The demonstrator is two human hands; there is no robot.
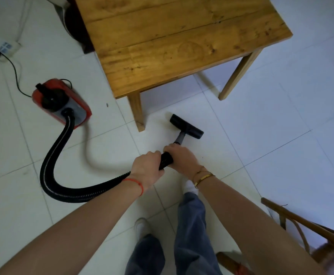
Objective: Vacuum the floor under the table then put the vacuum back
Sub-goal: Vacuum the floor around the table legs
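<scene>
From your head camera, both your grips are closed round the black wand [166, 160], left hand [146, 166] behind, right hand [180, 157] ahead, and its black floor head [186, 126] sits flat on the white tile floor [261, 135] just in front of the tabletop [182, 40]. The near table leg [136, 112] stands just left of the head. The red vacuum body [61, 103] lies well to the left, its ribbed hose [55, 167] looping back to your left hand, and a wooden chair [308, 233] stands at your right.

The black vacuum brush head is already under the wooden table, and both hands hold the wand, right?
Not quite. The head view shows the black vacuum brush head on the white tiles in front of the wooden table, not under it. The left hand and right hand do hold the wand.
</scene>
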